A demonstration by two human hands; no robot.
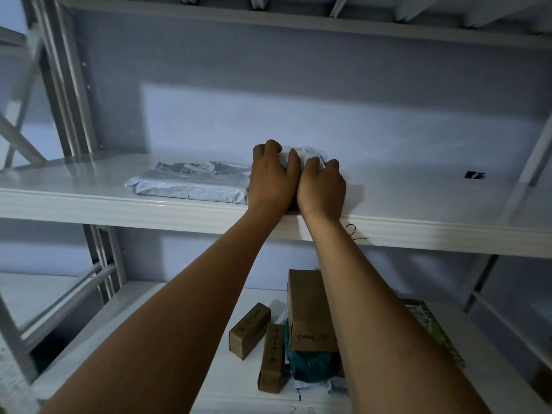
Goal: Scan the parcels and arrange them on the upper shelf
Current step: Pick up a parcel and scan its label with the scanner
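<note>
Both my hands reach up onto the white upper shelf [89, 201]. My left hand [273, 174] and my right hand [321, 185] sit side by side, fingers curled over a small grey plastic parcel [301, 153] that lies on the shelf; most of it is hidden under them. A larger flat grey plastic parcel [191, 182] lies just left of my left hand, near the shelf's front edge. On the lower shelf [167, 297] wait brown cardboard boxes: a tall one [307, 309] and two slim ones [249, 330] [273, 357].
A teal bag [310, 366] lies under the tall box, and a green-patterned parcel [430, 324] shows beside my right forearm. A small black mark [475, 175] sits at the upper shelf's right. Grey metal uprights [68, 85] frame the left side; another shelf [268, 22] hangs overhead.
</note>
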